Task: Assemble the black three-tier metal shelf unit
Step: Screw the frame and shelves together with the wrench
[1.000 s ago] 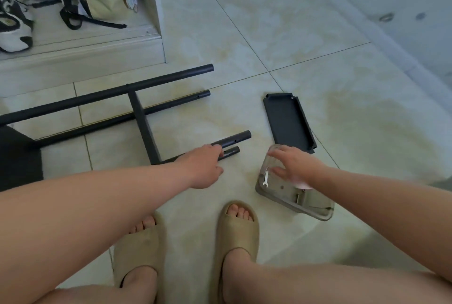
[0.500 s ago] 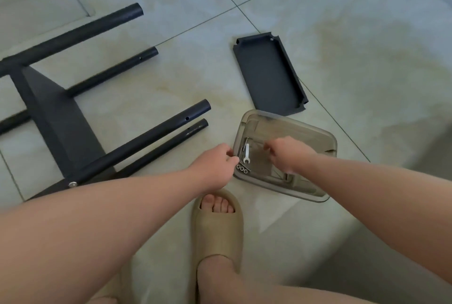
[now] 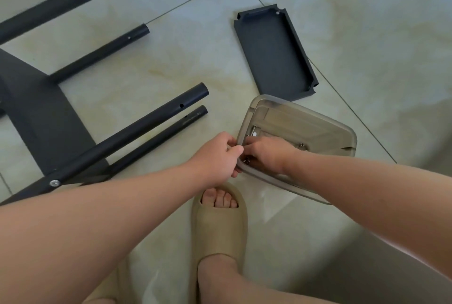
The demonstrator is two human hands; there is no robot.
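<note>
The partly built black shelf frame (image 3: 46, 117) lies on its side on the tiled floor, its four round tubes (image 3: 146, 122) pointing right. A loose black shelf tray (image 3: 274, 51) lies flat beyond it. A clear plastic tray (image 3: 308, 130) holds small screws (image 3: 302, 145) and a small wrench. My left hand (image 3: 217, 157) grips the tray's near left rim. My right hand (image 3: 266, 154) reaches inside at that corner, fingers curled over small hardware; what they hold is hidden.
My right foot in a tan slide sandal (image 3: 220, 228) stands just below the clear tray. A second sandal (image 3: 102, 300) shows at the bottom edge. Light floor tiles with grout lines surround the parts.
The view has dropped closer to the floor. My left hand left the tube ends and took hold of the clear tray's rim; my right hand moved to the tray's near left corner.
</note>
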